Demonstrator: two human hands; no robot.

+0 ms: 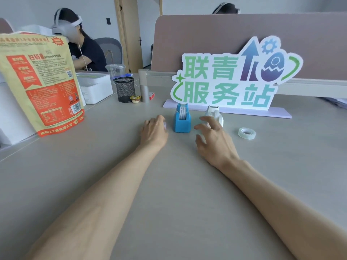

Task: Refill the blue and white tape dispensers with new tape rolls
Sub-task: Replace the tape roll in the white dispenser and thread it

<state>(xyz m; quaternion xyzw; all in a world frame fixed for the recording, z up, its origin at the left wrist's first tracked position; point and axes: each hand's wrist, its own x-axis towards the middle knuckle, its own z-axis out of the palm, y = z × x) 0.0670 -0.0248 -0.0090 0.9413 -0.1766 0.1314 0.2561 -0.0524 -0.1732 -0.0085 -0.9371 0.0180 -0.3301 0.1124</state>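
Note:
A blue tape dispenser (pixel 181 121) stands on the desk with a printed white roll seated in it. To its right a white tape dispenser (pixel 214 112) stands partly behind my fingers. My right hand (pixel 213 136) hovers in front of the white dispenser with fingers spread and nothing in it. Left of the blue dispenser, my left hand (pixel 154 130) rests on the desk, curled over a small pale object (pixel 165 125) that is mostly hidden. A loose clear tape roll (pixel 247 133) lies flat to the right.
A green and blue cut-out sign (pixel 231 79) on a lavender base stands right behind the dispensers. At the left are a large snack bag (pixel 41 81), a white box (pixel 95 87), a mesh pen cup (pixel 124 89) and a small pudding cup (pixel 135 99). A person with a headset sits far left.

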